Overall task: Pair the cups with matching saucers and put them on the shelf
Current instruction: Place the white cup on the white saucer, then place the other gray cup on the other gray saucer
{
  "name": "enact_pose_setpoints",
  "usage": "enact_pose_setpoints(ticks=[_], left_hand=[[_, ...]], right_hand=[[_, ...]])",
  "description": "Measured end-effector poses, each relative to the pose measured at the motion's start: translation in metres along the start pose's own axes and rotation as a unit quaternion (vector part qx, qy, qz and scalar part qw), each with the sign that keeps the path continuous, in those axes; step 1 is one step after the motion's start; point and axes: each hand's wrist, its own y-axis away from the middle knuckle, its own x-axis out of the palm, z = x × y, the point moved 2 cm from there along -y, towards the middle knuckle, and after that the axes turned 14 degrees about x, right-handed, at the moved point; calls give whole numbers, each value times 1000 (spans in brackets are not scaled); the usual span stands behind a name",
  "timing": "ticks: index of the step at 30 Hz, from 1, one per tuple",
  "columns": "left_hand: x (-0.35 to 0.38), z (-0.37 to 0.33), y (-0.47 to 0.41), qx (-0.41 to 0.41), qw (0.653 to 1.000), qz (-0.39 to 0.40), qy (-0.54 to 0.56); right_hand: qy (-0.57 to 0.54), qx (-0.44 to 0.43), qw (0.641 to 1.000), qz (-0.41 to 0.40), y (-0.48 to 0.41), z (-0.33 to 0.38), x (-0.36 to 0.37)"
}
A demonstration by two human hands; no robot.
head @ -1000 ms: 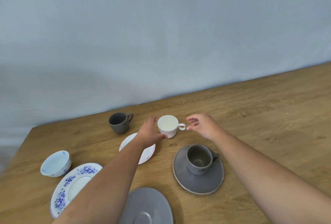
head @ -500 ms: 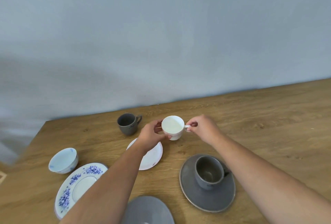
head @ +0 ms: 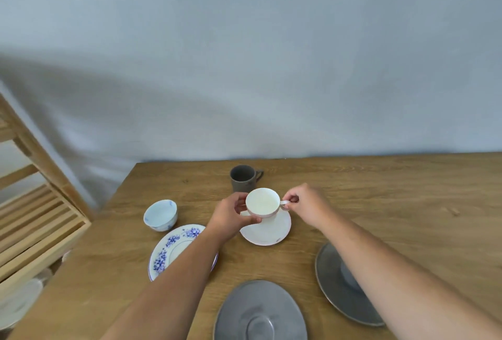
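Observation:
A white cup (head: 262, 202) hangs just above the far edge of a white saucer (head: 269, 229). My right hand (head: 307, 203) pinches its handle, and my left hand (head: 231, 217) cups its left side and base. Behind them stands a dark grey cup (head: 242, 177). A blue-flowered saucer (head: 176, 250) and a small blue-and-white cup (head: 160, 214) lie to the left. An empty grey saucer (head: 260, 312) sits near me. Another grey saucer (head: 342, 293) on the right carries a grey cup, mostly hidden by my right forearm.
A slatted wooden shelf unit (head: 35, 220) stands at the left, off the end of the wooden table (head: 394, 203). White dishes (head: 16, 301) show on its lower level. A plain grey wall rises behind the table.
Both hands closed on the white cup, lifted it off the table and carried it left and toward me, over the white saucer. My head turned left, bringing the shelf into view.

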Motion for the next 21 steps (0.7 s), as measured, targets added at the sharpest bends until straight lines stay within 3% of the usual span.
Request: enact_pose_setpoints(ticks=[12,21], left_hand=[[6,5,7,-22,1000,-2,-17],[-19,5,8,-40,999,-25,-7]], right_hand=[[6,9,1000,-2,5,-4,12],[30,2,998,53,-8,4,-22]])
